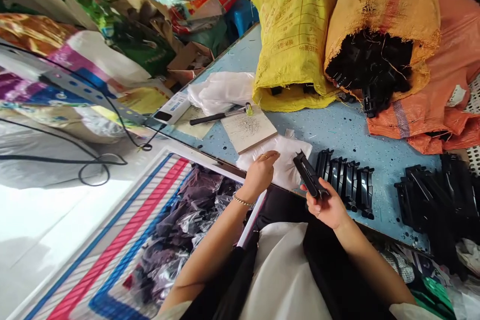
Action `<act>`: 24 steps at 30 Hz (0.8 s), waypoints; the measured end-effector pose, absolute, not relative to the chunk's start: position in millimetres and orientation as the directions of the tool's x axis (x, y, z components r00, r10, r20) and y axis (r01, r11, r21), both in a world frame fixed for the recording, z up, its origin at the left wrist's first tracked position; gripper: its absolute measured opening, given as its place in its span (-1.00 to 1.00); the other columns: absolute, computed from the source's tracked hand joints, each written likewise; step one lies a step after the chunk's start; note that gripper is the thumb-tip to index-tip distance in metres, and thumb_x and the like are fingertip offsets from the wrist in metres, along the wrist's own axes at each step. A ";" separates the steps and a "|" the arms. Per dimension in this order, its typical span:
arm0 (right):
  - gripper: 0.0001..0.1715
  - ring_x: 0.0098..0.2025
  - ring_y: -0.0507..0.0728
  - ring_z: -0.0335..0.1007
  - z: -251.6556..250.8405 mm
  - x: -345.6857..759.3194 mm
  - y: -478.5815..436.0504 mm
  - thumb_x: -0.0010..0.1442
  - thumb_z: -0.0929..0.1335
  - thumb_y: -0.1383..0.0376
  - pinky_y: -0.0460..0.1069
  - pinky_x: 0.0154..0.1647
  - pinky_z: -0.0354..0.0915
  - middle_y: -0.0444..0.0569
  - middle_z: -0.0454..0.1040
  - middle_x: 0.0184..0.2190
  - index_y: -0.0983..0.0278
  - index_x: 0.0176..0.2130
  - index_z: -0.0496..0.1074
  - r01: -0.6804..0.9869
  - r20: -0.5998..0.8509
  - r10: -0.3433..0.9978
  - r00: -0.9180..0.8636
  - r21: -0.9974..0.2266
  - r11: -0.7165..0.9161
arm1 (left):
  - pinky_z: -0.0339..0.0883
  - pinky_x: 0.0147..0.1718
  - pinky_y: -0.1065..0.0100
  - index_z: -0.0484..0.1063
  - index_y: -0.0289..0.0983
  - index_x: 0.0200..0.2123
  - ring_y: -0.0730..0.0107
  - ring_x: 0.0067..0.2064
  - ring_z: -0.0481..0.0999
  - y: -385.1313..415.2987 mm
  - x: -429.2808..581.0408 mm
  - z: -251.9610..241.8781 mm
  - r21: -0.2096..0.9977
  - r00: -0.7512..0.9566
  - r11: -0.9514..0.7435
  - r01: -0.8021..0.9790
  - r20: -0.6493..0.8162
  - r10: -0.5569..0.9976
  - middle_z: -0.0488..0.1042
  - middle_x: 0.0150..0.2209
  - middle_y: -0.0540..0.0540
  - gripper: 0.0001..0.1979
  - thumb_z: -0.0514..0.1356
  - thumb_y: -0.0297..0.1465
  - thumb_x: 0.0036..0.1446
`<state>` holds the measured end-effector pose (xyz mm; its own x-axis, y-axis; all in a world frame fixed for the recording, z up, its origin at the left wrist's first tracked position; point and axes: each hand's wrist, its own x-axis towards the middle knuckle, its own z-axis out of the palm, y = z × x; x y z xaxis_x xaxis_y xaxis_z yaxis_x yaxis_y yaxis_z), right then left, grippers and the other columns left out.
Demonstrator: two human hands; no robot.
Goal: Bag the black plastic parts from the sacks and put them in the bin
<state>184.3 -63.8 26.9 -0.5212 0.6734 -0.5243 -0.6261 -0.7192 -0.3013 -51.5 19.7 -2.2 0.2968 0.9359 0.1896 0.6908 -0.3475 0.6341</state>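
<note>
The black plastic part [309, 175] sits in my right hand [325, 205], gripped at its near end between thumb and fingers. Its long axis slants from near right to far left, so the free end points away from me, above the table's near edge. My left hand [261, 172] is apart from it, to the left, over the white plastic bag [290, 152]; its fingers curl with the index reaching right, and I cannot tell whether they pinch anything. The row of black parts [347, 180] lies just right of the held one.
</note>
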 end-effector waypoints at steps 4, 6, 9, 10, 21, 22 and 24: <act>-0.39 -0.66 -0.06 0.11 26.5 179.0 -62.4 0.32 0.26 -0.05 -0.15 -0.65 0.13 -0.12 0.41 -0.60 0.45 -0.10 0.51 -0.607 -0.411 0.661 -0.627 -0.274 -0.746 | 0.49 0.05 0.19 0.35 -0.27 0.22 0.29 -0.01 0.56 22.4 -52.3 -3.7 0.733 0.281 -0.306 0.607 0.162 0.946 0.36 0.24 -0.25 -0.42 0.07 -0.62 0.11; -0.38 -0.67 -0.08 0.07 22.3 175.2 -60.6 0.32 0.25 -0.06 -0.17 -0.66 0.09 -0.17 0.37 -0.61 0.45 -0.11 0.50 -0.571 -0.406 0.604 -0.686 -0.216 -0.792 | 0.54 -0.05 0.22 0.30 -0.27 0.25 0.37 -0.16 0.59 22.7 -52.3 -1.6 0.763 0.256 -0.267 0.588 0.138 0.957 0.32 0.27 -0.30 -0.40 0.09 -0.60 0.12; -0.37 -0.69 -0.11 -0.01 14.3 171.1 -54.6 0.32 0.26 -0.08 -0.19 -0.67 0.05 -0.23 0.31 -0.62 0.45 -0.10 0.48 -0.547 -0.398 0.566 -0.722 -0.172 -0.819 | 0.49 0.07 0.16 0.22 -0.23 0.31 0.27 0.02 0.56 13.4 -46.9 7.6 0.727 0.273 -0.340 0.596 0.215 0.938 0.29 0.29 -0.30 -0.39 0.04 -0.59 0.19; -0.37 -0.70 -0.11 -0.03 12.2 170.2 -51.8 0.31 0.26 -0.09 -0.18 -0.68 0.05 -0.24 0.30 -0.63 0.44 -0.11 0.48 -0.538 -0.390 0.562 -0.730 -0.179 -0.823 | 0.43 0.14 0.13 0.20 -0.22 0.32 0.22 0.14 0.49 6.6 -43.1 12.3 0.704 0.312 -0.404 0.584 0.265 0.912 0.29 0.29 -0.29 -0.39 0.01 -0.60 0.21; -0.55 -0.33 0.07 0.43 16.8 153.0 -57.8 0.24 0.40 0.03 -0.07 -0.38 0.35 -0.08 0.55 -0.23 0.19 0.04 0.45 -0.105 -0.387 0.907 -0.169 -0.907 -0.407 | 0.51 -0.01 0.24 0.42 -0.19 0.07 0.35 -0.07 0.59 -58.0 -37.2 21.0 0.681 0.474 -0.526 0.510 0.287 0.832 0.11 0.40 -0.26 -0.53 -0.05 -0.65 0.21; -0.53 -0.23 0.10 0.45 21.0 148.9 -61.5 0.28 0.37 0.07 -0.03 -0.25 0.39 -0.05 0.55 -0.13 0.16 0.12 0.42 -0.040 -0.328 0.929 -0.172 -0.940 -0.340 | 0.51 0.01 0.21 0.34 -0.19 0.18 0.26 0.04 0.57 -58.5 -37.3 18.7 0.683 0.490 -0.534 0.499 0.285 0.823 0.05 0.43 -0.29 -0.47 -0.03 -0.65 0.20; -0.53 -0.01 0.15 0.43 32.2 140.4 -67.3 0.32 0.34 0.14 0.04 0.02 0.37 -0.02 0.51 0.01 0.13 0.18 0.38 0.063 -0.208 0.951 -0.228 -0.978 -0.199 | 0.48 0.08 0.14 0.06 -0.21 0.36 0.08 0.26 0.41 -61.2 -36.2 20.4 0.687 0.522 -0.568 0.453 0.312 0.794 0.04 0.43 -0.36 -0.32 0.06 -0.60 0.19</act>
